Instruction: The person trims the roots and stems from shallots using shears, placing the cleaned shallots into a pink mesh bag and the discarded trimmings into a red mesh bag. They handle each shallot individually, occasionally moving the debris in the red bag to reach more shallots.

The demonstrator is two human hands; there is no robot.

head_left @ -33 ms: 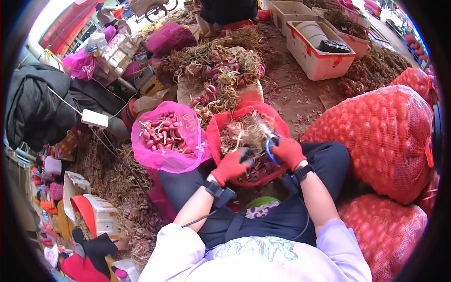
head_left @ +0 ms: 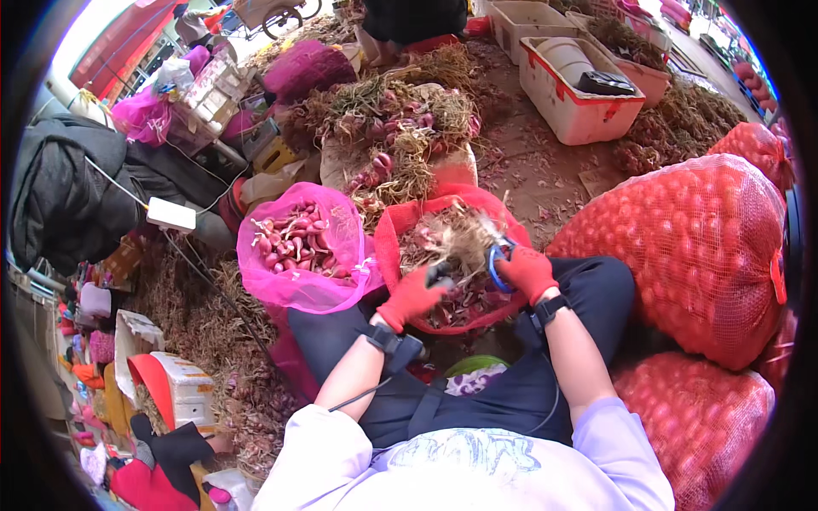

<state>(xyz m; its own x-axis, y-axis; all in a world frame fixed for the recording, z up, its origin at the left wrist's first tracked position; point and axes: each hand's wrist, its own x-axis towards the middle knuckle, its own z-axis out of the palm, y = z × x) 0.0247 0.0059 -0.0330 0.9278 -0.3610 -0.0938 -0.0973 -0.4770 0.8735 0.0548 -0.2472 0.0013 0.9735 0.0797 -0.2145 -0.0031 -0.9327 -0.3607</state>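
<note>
My right hand (head_left: 527,272), in a red glove, is closed around the blue handles of a pair of scissors (head_left: 495,269). The blades point up and left over the red mesh bag (head_left: 390,238), and are blurred. Across the bag from it, my left hand (head_left: 415,295) wears a red glove with dark fingertips. Its fingers are curled and smeared; what they hold is not clear. Dry, straw-coloured stalks (head_left: 450,234) fill the bag beyond both hands. Left of it, a pink mesh bag (head_left: 266,288) stands open with trimmed shallots (head_left: 294,243) inside.
Shallots with dry tops (head_left: 409,128) are heaped ahead. Large full red mesh sacks (head_left: 682,247) crowd my right side. White boxes (head_left: 579,119) stand at the far right. A white power bank (head_left: 171,215) hangs on a cable at left, above more dried stalks (head_left: 213,307).
My left hand has shifted slightly left and away from me. The right hand with the scissors has moved a little to the right, so the hands are farther apart.
</note>
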